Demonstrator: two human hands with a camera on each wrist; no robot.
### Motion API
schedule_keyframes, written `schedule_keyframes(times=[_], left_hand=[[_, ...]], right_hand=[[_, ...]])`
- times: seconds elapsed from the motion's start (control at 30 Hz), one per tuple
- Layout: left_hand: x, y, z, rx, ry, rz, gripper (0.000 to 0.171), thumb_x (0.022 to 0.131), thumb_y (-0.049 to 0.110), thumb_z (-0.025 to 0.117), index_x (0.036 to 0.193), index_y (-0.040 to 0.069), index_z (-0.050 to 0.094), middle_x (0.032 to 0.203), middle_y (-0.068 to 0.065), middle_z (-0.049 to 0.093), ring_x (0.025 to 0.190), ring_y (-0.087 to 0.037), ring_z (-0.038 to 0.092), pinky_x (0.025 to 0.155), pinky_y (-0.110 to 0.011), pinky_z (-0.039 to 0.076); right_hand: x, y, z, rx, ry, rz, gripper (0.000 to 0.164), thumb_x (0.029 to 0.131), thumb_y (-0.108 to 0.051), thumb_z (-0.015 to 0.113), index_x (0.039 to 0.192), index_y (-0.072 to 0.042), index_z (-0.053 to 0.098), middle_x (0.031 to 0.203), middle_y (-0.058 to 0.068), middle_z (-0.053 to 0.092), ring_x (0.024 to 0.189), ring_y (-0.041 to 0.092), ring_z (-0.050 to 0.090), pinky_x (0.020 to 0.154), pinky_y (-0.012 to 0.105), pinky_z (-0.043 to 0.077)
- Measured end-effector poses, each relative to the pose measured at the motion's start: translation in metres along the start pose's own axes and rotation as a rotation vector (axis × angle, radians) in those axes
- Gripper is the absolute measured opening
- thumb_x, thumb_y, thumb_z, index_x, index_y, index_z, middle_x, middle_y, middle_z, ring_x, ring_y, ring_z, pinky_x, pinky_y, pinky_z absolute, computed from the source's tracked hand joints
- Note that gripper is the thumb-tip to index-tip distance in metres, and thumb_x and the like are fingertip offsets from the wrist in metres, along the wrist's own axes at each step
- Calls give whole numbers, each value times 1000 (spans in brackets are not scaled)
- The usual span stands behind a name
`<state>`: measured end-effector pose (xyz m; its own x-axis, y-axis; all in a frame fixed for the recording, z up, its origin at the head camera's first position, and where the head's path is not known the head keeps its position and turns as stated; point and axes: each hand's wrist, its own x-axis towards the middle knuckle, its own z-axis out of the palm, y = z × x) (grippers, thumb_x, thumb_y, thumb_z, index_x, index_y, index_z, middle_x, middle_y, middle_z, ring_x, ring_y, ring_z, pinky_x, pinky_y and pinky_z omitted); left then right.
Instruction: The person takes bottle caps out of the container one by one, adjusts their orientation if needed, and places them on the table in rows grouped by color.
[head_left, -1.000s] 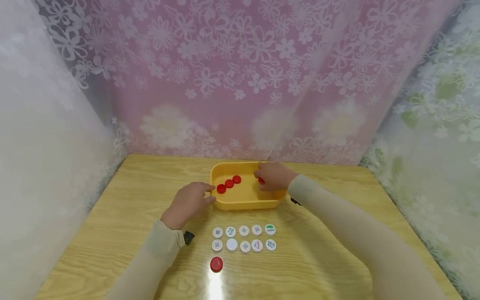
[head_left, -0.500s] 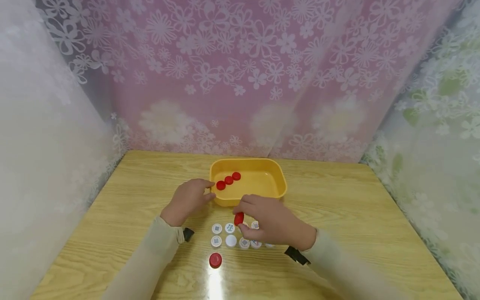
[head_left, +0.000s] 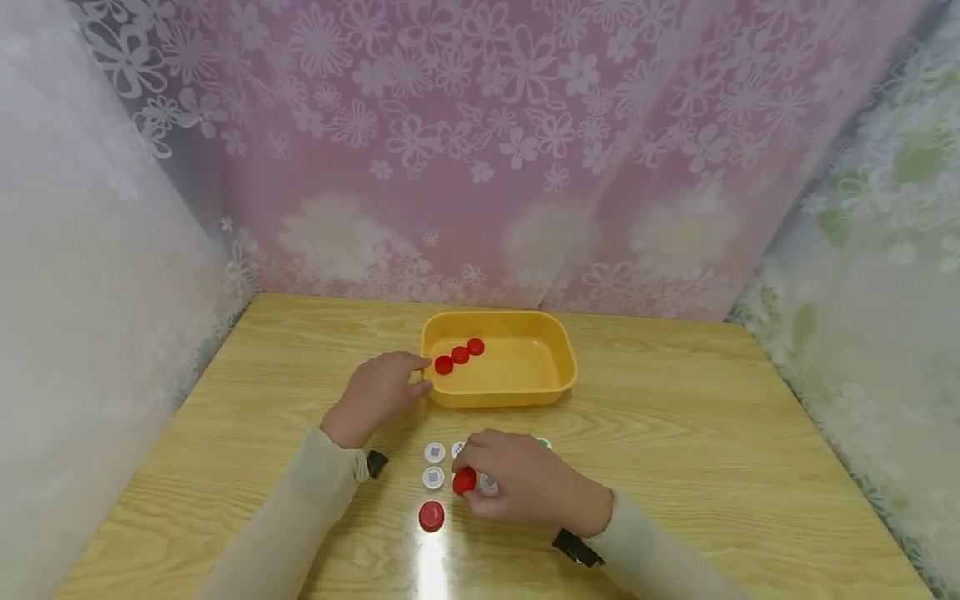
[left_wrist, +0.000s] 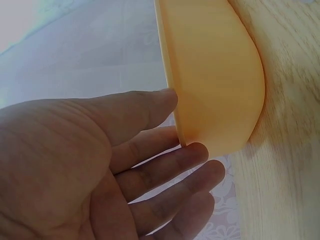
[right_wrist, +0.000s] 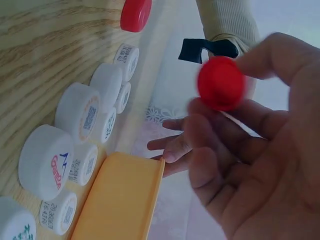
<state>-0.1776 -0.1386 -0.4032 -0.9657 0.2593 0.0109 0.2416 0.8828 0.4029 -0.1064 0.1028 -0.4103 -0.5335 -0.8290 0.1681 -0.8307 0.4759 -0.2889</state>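
Note:
A yellow plastic tray [head_left: 525, 398] stands on the table with several red bottle caps [head_left: 444, 366] inside, in a slanting line at its left. My left hand [head_left: 378, 396] touches the tray's left end with thumb and fingertips spread. In the left wrist view, the thumb [left_wrist: 162, 102] meets the rim and the other fingers are loosely bent. My right hand [head_left: 517, 475] pinches a red bottle cap [right_wrist: 221, 82] between thumb and fingers, above the white caps [head_left: 433, 477]. Part of those rows is hidden under that hand.
A darker red cap [head_left: 431, 516] lies on the table [head_left: 675, 400] in front of the white caps. Floral curtains [head_left: 480, 167] hang behind and at both sides of the table.
My right hand has lifted a red cap out of the tray's right side and brought it toward me and left, over the white caps. The left hand stays at the tray's rim.

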Motion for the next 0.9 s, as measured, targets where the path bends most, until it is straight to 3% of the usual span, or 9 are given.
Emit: schedule_keyframes(times=[0.1, 0.3, 0.63, 0.9], left_hand=[[0, 0, 0, 3, 5, 6, 43, 98, 30, 72, 135, 8, 70, 135, -11, 69, 128, -32, 62, 105, -50, 50], [0, 0, 0, 2, 1, -3, 44, 98, 30, 72, 136, 9, 68, 136, -11, 68, 129, -32, 61, 106, -50, 49], [1, 0, -1, -15, -17, -14, 46, 99, 31, 71, 138, 9, 67, 137, -11, 67, 130, -32, 60, 107, -51, 48], [0, 0, -1, -15, -7, 4, 46, 98, 30, 71, 137, 7, 67, 134, -12, 68, 127, -32, 62, 106, -51, 49]], right_hand=[[-3, -1, 4, -24, -77, 18, 11, 88, -25, 76, 93, -24, 66, 81, -14, 56, 73, 1, 48, 65, 16, 42], [-5, -9, 14, -109, -174, 12, 23, 88, -27, 78, 81, -26, 56, 69, -18, 43, 64, 2, 42, 57, 17, 34], [-5, -14, 20, -162, -194, 1, 20, 90, -27, 78, 88, -23, 58, 70, -17, 42, 62, 2, 40, 56, 18, 33], [-7, -15, 23, -213, -194, 21, 20, 88, -23, 79, 84, -23, 59, 69, -15, 42, 58, 3, 39, 53, 19, 31]])
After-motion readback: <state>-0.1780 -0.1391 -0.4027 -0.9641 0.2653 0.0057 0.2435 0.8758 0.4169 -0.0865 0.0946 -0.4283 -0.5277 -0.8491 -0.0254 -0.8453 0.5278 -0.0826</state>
